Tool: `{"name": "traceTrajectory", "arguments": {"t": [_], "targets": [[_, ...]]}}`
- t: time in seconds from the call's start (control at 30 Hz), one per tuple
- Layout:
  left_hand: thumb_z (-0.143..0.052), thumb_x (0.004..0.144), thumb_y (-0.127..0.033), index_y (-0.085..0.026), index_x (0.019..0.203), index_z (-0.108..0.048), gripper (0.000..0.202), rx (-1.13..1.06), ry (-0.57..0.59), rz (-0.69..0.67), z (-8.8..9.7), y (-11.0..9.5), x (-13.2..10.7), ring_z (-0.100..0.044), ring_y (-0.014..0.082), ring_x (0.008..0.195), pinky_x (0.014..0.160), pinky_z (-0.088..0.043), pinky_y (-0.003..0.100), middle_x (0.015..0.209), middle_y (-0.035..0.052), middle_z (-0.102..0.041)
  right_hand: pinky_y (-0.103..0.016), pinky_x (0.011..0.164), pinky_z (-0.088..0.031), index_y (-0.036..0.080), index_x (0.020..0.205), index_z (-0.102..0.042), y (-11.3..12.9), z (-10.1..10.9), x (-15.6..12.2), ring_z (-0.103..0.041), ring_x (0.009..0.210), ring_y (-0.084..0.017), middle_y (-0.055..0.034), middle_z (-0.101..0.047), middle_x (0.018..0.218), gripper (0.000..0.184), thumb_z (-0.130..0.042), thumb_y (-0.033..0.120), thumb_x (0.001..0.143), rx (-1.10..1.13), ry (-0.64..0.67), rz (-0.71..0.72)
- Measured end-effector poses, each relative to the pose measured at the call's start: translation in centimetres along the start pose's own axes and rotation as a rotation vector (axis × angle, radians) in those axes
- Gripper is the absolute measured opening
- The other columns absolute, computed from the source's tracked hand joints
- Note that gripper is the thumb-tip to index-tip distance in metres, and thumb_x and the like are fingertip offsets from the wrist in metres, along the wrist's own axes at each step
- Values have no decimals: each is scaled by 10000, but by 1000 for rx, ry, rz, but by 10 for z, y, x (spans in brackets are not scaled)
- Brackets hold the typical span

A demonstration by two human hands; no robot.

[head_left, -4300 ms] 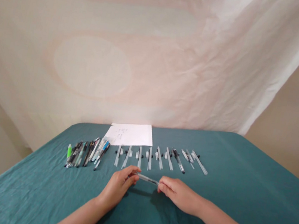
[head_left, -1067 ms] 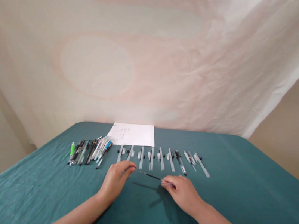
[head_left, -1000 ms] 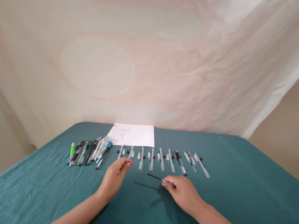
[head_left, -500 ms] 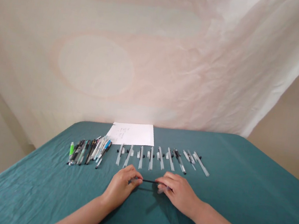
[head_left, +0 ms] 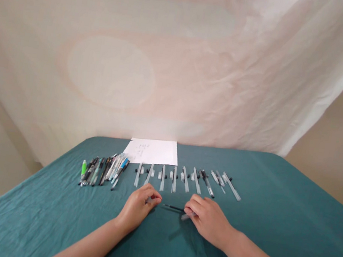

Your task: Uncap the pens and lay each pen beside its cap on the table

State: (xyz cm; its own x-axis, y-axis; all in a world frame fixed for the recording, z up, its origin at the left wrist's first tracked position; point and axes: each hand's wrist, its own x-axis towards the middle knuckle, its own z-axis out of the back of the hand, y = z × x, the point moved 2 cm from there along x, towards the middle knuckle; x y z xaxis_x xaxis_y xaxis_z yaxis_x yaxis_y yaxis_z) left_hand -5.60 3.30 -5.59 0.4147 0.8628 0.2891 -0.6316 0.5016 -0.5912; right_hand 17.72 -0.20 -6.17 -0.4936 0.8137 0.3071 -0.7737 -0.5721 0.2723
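Teal cloth (head_left: 275, 214) lies under my hands, near the row of clear barrels (head_left: 185, 179): my right hand (head_left: 207, 219) pinches the thin black refill (head_left: 173, 207) by one end, so it juts level toward my left hand (head_left: 139, 205), whose curled fingers nip a small clear piece (head_left: 149, 200).

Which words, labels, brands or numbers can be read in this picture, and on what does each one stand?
White sheet: a few handwritten marks, too small to read.
Pens at the left: any print is too small to read.
Thin black refill in the right hand: no print visible.
Nothing can be quoted.
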Motion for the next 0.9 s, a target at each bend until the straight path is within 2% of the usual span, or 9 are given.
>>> {"name": "traceTrajectory", "arguments": {"t": [0.23,0.37,0.47,0.53,0.6,0.7,0.8,0.9], "targets": [[-519,806,-209,-208,799,-629,111,-11,28,-5,-6,-1,-1,-550,135,751,702,-407,229,802,13,-578,-227,639,-382,217,886,-534,2,-5,0,-550,696,-121,4,-572,857,96,-438,226,881,180,-3,-147],[-516,804,-220,-208,800,-632,117,-11,35,-1,-7,-1,-1,-554,140,752,698,-411,230,802,17,-588,-237,659,-402,213,879,-555,8,-6,2,-560,714,-135,-7,-586,840,118,-448,262,879,223,-11,-163],[-503,812,-241,-203,800,-630,133,-13,40,-3,-6,-3,-1,-554,148,756,702,-414,237,799,25,-592,-261,724,-410,211,883,-594,9,1,4,-569,792,-158,-31,-605,867,177,-433,283,887,259,-56,-156],[-480,826,-247,-202,810,-621,148,-15,36,2,-5,-4,-1,-553,149,759,709,-413,241,802,26,-593,-272,771,-410,220,952,-606,7,8,5,-575,867,-172,-46,-624,937,224,-409,314,899,329,-83,-172],[-454,841,-245,-203,825,-607,159,-20,24,18,-4,-5,-1,-552,147,757,707,-412,241,806,22,-596,-270,773,-414,244,1056,-583,2,15,6,-585,890,-172,-45,-635,993,271,-382,349,908,397,-53,-192],[-435,849,-243,-202,832,-595,167,-26,25,34,-3,-4,0,-555,147,757,707,-412,237,802,17,-603,-250,652,-406,256,1120,-520,-3,20,5,-598,722,-157,-14,-651,830,278,-395,362,896,379,39,-249],[-445,840,-227,-203,827,-598,155,-23,36,30,-4,-3,0,-559,145,757,708,-412,231,793,11,-609,-222,550,-343,230,1036,-494,-4,20,5,-541,565,-133,35,-576,628,196,-419,313,875,336,48,-294],[-462,828,-218,-208,835,-602,140,-18,34,24,-5,-3,-1,-560,145,761,708,-411,230,804,8,-614,-212,556,-337,231,915,-518,-2,18,6,-538,582,-122,40,-585,653,111,-479,298,834,355,28,-291]]}}
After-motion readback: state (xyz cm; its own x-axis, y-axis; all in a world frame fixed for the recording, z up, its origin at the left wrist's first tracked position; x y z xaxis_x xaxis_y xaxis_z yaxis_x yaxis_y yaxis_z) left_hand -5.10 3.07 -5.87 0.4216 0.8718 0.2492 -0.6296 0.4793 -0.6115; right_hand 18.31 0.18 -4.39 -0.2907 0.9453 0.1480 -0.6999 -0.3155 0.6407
